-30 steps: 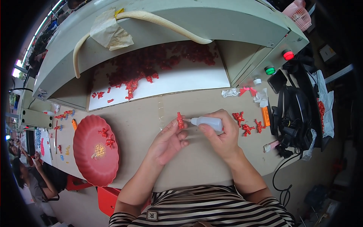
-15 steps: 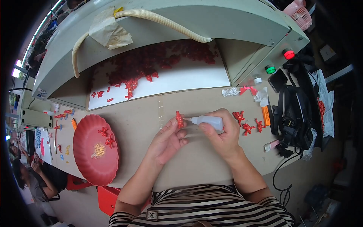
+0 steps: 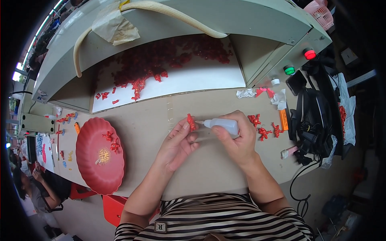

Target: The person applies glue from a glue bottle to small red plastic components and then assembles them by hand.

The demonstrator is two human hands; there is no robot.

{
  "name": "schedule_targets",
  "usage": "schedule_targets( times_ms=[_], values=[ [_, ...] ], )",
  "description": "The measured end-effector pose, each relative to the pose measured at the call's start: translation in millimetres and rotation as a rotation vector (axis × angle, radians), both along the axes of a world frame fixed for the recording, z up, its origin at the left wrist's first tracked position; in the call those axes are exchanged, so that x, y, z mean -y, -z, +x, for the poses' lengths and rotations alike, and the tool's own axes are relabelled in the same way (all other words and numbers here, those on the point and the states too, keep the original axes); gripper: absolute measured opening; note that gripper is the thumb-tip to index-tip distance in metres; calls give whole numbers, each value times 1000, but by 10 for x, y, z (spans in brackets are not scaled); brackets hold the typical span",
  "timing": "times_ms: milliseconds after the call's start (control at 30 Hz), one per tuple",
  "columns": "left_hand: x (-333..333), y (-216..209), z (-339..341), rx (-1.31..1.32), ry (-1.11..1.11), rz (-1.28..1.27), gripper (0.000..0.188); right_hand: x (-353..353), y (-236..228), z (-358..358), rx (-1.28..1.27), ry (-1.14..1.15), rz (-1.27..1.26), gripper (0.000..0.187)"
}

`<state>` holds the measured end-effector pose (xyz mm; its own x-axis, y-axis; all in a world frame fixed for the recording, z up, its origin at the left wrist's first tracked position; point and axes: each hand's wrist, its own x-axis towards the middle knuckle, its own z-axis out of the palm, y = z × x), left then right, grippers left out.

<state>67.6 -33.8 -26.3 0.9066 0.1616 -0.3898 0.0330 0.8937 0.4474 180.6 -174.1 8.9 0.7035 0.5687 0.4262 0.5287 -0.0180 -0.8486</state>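
Between thumb and fingers, my left hand (image 3: 177,145) pinches a small red plastic figure part (image 3: 191,122), held upright above the table. My right hand (image 3: 238,144) grips a translucent squeeze bottle (image 3: 222,125) lying sideways. Its thin nozzle points left and meets, or nearly meets, the side of the red part; I cannot tell whether they touch. To the right of my right hand lie several red figures (image 3: 264,133) on the table. A red scalloped bowl (image 3: 86,160) stands at the left with red figures (image 3: 115,146) inside.
Under the grey machine hood (image 3: 257,24), many red pieces (image 3: 138,86) lie on a white sheet (image 3: 193,82). An orange box-shaped item (image 3: 284,119), crumpled tissue (image 3: 278,100) and a black bag (image 3: 315,116) are at the right. Another person (image 3: 40,186) sits far left.
My hands keep nearly the same pose, with the nozzle still at the red part. The whole view has shifted slightly, the bowl and hood appearing a little higher and further left.
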Motion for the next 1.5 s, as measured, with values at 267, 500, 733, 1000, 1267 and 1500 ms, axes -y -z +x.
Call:
schedule_targets(
  times_ms=[267, 500, 733, 1000, 1267, 1500],
  values=[
    [-8, -8, -5, -5, 1, 14, 25, -4, -9, -11, -1, 15, -14, 23],
    [2, -21, -8, -13, 1, 26, 25, -1, -14, -13, 0, 1, -22, 23],
    [1, -24, -12, -15, -3, 19, 24, -8, -8, -21, -1, 26, -7, 23],
    [-3, -30, 11, -17, 5, 20, 22, -10, 3, -5, 15, 21, 1, 24],
    [1, -19, -12, -11, 18, 21, 23, -13, 20, -14, 47, -1, 7, 23],
    [7, -31, -20, -13, 24, 15, 24, -10, 20, -29, 39, 1, 12, 25]
  ],
)
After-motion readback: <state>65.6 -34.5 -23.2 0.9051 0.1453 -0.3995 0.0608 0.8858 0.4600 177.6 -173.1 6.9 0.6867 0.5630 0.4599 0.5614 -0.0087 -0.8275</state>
